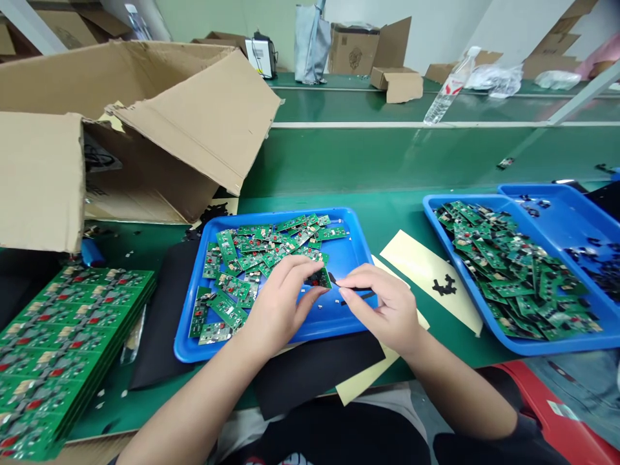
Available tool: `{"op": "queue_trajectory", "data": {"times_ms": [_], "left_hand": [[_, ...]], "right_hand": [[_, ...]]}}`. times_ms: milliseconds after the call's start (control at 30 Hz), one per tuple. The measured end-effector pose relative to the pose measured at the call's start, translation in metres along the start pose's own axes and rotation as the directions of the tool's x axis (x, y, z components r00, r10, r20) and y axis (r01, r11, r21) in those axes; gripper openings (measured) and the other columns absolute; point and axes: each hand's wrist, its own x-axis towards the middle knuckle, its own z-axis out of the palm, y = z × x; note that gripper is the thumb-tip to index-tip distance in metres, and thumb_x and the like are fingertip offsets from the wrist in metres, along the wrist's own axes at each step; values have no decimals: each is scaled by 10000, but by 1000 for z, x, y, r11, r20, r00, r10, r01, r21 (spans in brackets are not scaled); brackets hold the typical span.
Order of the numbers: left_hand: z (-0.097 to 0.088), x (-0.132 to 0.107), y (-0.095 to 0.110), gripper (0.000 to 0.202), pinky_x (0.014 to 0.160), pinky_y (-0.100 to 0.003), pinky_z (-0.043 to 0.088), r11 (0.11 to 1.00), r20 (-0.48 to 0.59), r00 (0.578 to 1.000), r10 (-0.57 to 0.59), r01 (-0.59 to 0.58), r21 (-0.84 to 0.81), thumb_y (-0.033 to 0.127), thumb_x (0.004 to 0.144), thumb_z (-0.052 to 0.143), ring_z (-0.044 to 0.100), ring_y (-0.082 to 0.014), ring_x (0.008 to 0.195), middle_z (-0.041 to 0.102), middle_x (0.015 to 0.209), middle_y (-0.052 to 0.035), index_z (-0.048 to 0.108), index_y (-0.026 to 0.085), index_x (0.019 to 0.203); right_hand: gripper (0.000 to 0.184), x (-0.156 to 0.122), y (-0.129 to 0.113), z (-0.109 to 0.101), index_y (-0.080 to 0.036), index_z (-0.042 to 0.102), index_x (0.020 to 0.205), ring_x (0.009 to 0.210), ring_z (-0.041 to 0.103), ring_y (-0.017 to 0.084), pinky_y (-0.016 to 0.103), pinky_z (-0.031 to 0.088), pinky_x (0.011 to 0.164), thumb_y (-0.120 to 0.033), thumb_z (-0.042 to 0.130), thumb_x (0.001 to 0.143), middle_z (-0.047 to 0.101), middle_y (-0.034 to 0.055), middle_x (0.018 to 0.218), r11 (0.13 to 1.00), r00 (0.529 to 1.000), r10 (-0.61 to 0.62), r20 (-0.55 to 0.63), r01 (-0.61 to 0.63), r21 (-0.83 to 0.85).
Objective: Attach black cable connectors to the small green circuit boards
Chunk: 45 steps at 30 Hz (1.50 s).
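Black clothing [343, 434] with partly visible pale and red lettering is seen at the lower edge, and from either side two bare forearms are extended over the table [387, 210]. A small green circuit board [321, 278] is held by the left hand [285, 298], its thumb and fingers closed around the board's edges, above the right part of a blue tray [361, 239]. By the right hand [391, 310], thumb and forefinger brought nearly together, a small black piece [333, 279] is pinched just beside the board; whether the two are touching cannot be told.

Within the tray, loose boards [271, 248] are heaped, mostly toward its left and far sides. Under its near edge a black sheet [314, 374] is laid, overlapped with yellow paper. To the right, a few black clips [444, 285] are scattered on a yellow sheet [411, 258], beside a second blue tray [438, 226] filled with more boards. Farther right, dark parts are contained in a third blue tray [557, 208]. On the left, large board panels [53, 329] are stacked, and behind them an open cardboard box [194, 113] is placed.
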Motion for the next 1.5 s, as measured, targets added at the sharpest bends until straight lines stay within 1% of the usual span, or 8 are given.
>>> {"op": "queue_trajectory", "data": {"times_ms": [300,567,700,867,1167,1333,1433,1500], "left_hand": [[1,-1,0,273,745,-320,538,996,-86,994,72,-67,59,175,848,574,610,-183,887,599,961,-66,510,206,1112],[2,-3,-2,239,734,-310,538,999,-128,991,45,-46,-5,199,828,612,617,-175,868,619,922,-60,533,187,1053],[1,-1,-1,228,718,-309,540,999,-118,992,41,-44,-28,226,830,612,624,-174,852,629,917,-57,542,193,1044],[-1,1,1,226,731,-297,539,997,-120,992,43,-50,-62,221,827,617,622,-167,857,632,913,-60,546,180,1038],[-2,0,0,249,699,-288,540,993,-123,991,55,-67,-95,222,814,636,633,-160,821,648,911,-55,557,193,1048],[-3,0,0,261,709,-291,540,988,-128,990,63,-79,-129,213,798,655,636,-162,827,651,912,-59,564,195,1042],[-4,0,1,244,713,-298,543,984,-135,990,44,-66,-167,236,803,650,638,-170,834,657,926,-64,578,204,1033],[-4,-1,0,241,727,-314,544,979,-164,986,-10,-24,-205,262,808,643,632,-183,854,657,922,-71,585,204,1034]], "right_hand": [[165,-1,2,0,-150,612,903,657,596,146,296,505,586,-37,559,794,652,56,736,991,991,-137,-1,137,10],[139,-1,2,2,-136,614,891,647,601,155,304,510,575,-46,563,798,657,74,715,977,978,-206,27,207,-44],[146,0,3,0,-136,613,907,652,602,158,310,518,577,-49,563,802,664,80,729,967,970,-239,41,241,-77],[149,0,2,-2,-127,608,904,636,601,156,303,521,560,-37,557,797,656,80,712,968,969,-248,-6,248,-49],[168,-1,5,-1,-174,594,941,641,592,152,300,521,557,-66,558,818,642,57,724,937,948,-313,65,319,-144],[188,-2,10,-4,-197,559,978,750,627,165,339,549,695,-115,599,814,663,50,800,943,950,-284,129,301,-141],[351,-2,10,-10,-203,505,1099,798,633,165,393,522,846,-189,659,784,658,36,846,975,964,-212,163,221,-39],[447,-2,8,-14,-210,467,1174,821,636,163,430,467,944,-256,671,779,654,29,879,987,959,-158,236,157,21]]}}
